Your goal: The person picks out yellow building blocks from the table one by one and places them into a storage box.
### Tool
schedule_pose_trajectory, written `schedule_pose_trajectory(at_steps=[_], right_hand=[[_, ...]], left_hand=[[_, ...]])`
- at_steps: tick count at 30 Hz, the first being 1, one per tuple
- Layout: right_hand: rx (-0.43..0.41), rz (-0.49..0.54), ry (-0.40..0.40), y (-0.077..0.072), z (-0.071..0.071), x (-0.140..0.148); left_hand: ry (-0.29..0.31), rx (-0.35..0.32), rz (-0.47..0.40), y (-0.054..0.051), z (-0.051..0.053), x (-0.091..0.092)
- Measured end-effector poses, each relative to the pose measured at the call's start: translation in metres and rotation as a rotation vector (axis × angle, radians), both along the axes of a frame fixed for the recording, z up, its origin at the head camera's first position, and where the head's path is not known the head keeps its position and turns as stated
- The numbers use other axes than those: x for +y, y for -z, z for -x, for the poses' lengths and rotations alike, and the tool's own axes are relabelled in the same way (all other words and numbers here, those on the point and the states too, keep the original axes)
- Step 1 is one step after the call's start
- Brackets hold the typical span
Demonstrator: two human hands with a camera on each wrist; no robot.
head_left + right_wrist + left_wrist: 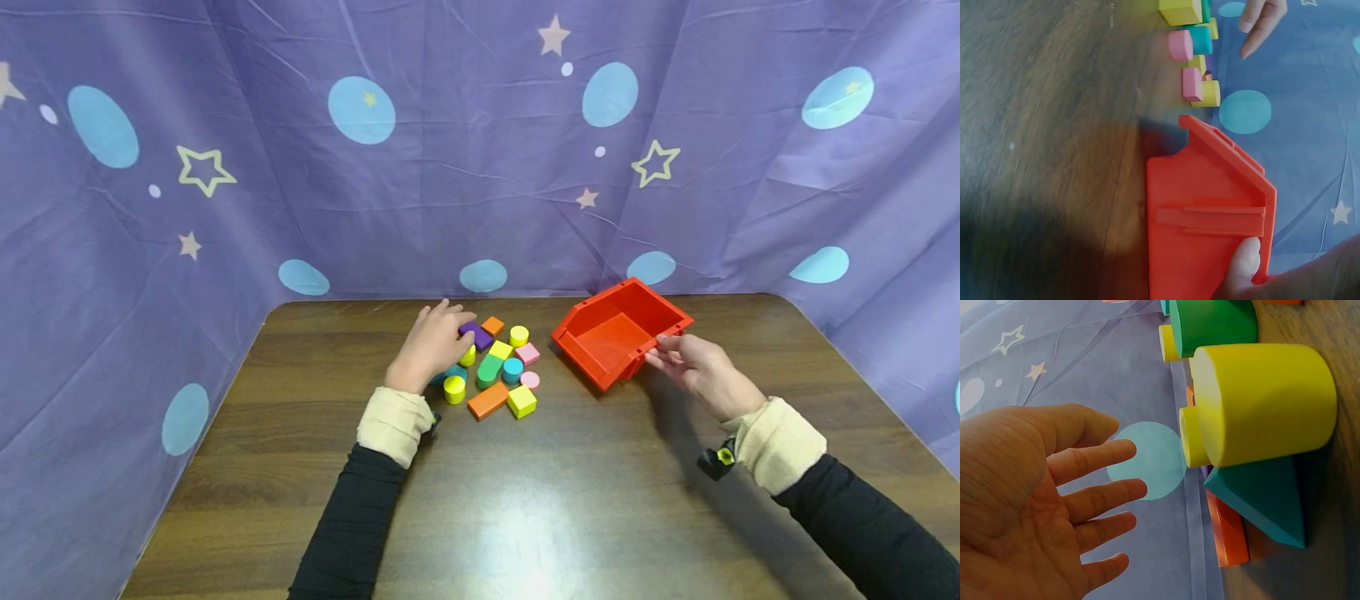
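My left hand point(433, 346) hovers over the left side of a group of coloured wooden blocks, its fingers spread and holding nothing. In the left wrist view, a yellow cylinder point(1266, 403) and a teal triangular block point(1266, 494) stand beside the hand. My right hand point(701, 371) grips the near right wall of a red plastic bin point(611, 337), thumb on the outside. The bin sits to the right of the blocks with its inside showing bare. Among the blocks are a purple block point(477, 335), a green block point(489, 371) and an orange block point(488, 401).
Closest to the bin lie a pink block point(527, 353) and a pink cylinder point(529, 380). A yellow cube point(522, 402) is at the group's front edge. Behind the wooden table point(480, 500) hangs a purple patterned cloth point(480, 167).
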State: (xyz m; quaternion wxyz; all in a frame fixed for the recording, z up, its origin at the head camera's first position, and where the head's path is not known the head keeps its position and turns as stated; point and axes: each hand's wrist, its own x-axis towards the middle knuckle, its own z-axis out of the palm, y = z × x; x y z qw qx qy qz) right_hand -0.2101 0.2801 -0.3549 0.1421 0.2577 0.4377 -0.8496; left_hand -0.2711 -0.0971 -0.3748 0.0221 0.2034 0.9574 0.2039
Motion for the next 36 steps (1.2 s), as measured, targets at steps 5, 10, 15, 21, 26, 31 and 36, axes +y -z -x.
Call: schedule_pose_trajectory(at_steps=[5,10,15,21,26,31,36], right_hand=[[0.013,-0.056,-0.002,-0.0013,-0.0016,-0.0015],[0.001,-0.066,0.003,-0.0015,-0.0018,-0.0016],[0.001,-0.058,0.003,-0.0011,-0.0017,-0.0002],[0.018,-0.052,-0.004,0.0000,-0.0013,0.0010],[0.027,-0.067,-0.007,0.0009,-0.0011,0.0005],[0.031,-0.072,-0.014,0.0004,-0.0009,-0.0001],[0.043,-0.077,-0.023,0.0009,-0.0001,-0.0007]], left_hand=[[-0.002,-0.001,-0.001,-0.0006,-0.0003,0.0002],[0.013,-0.001,-0.015,-0.0015,-0.0008,0.0013],[0.027,-0.004,-0.033,-0.0031,-0.0019,0.0031],[0.034,-0.028,-0.029,-0.0059,-0.0030,0.0039],[0.037,-0.048,-0.024,-0.0066,-0.0035,0.0040],[0.030,-0.062,-0.025,-0.0043,-0.0027,0.0038],[0.032,-0.064,-0.022,-0.0008,-0.0012,0.0035]])
